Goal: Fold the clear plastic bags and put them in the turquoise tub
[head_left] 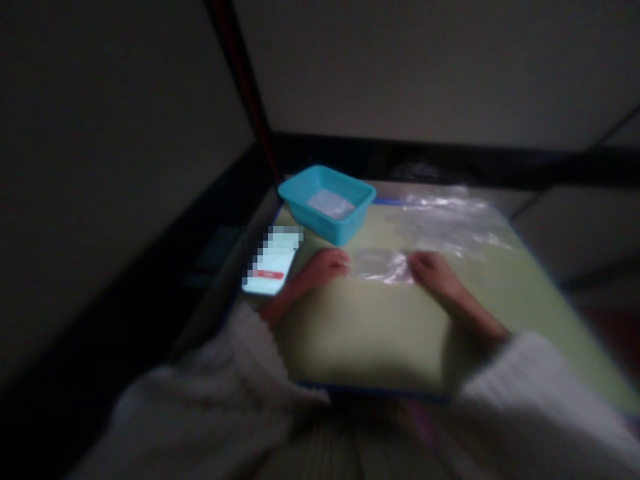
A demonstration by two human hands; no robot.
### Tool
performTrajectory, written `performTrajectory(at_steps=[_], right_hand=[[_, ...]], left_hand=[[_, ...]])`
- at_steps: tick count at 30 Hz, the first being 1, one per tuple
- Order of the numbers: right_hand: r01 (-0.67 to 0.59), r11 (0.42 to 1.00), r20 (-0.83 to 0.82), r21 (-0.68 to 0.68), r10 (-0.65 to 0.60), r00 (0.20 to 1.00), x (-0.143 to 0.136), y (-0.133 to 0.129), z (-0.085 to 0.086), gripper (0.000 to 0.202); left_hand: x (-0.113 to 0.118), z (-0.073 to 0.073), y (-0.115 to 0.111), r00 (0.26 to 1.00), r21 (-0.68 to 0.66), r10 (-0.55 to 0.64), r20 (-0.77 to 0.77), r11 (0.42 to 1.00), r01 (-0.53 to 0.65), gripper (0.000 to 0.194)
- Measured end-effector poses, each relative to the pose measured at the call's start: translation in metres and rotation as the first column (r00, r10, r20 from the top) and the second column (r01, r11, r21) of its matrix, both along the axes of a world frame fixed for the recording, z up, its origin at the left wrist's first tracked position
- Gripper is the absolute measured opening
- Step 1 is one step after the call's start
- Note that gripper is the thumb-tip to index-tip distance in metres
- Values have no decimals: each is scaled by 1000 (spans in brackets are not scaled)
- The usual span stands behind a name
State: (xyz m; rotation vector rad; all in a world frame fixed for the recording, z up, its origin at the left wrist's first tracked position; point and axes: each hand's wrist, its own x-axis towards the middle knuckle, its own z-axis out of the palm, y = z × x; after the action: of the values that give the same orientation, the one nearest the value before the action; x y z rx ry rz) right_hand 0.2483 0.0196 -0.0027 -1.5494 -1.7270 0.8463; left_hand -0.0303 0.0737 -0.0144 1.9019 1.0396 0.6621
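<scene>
A clear plastic bag is stretched between my two hands, just above or on the yellow-green tabletop; I cannot tell which. My left hand has its fingers closed at the bag's left edge. At the other end, my right hand is closed on the bag's right edge. The picture is dim and blurred, so the exact finger grip is hard to make out. Behind my left hand stands a turquoise plastic basket with something pale and flat inside.
A phone with a lit screen lies by my left forearm at the table's left edge. More clear plastic is spread over the back right of the table. Walls rise behind and to the left.
</scene>
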Motion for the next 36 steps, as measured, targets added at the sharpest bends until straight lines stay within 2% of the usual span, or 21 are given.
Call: performTrajectory(at_steps=[6,11,16,19,23,30,36], right_hand=[[-60,997,-35,-39,59,998,0,-6,7,44],[-99,992,-46,-77,96,994,0,-12,11,40],[-72,994,-58,-82,67,996,1,-12,5,31],[-43,996,-60,-78,38,997,3,-10,-2,28],[-15,998,-61,-65,11,998,4,-10,-8,34],[21,1000,-9,-10,-21,1000,0,-13,-6,37],[27,997,40,75,-30,999,-2,-13,-9,30]], left_hand=[[-3,4,-6,998,-72,-46,-32,996,43,21],[-5,8,-12,992,-133,-109,-58,986,100,21],[-2,10,-18,993,-146,-79,-85,987,66,19],[2,11,-21,994,-130,-47,-100,991,34,15],[4,9,-23,993,-102,-22,-112,995,11,13],[9,3,-22,994,6,38,-107,999,-37,9],[18,-6,-16,990,120,111,-82,988,-101,8]])
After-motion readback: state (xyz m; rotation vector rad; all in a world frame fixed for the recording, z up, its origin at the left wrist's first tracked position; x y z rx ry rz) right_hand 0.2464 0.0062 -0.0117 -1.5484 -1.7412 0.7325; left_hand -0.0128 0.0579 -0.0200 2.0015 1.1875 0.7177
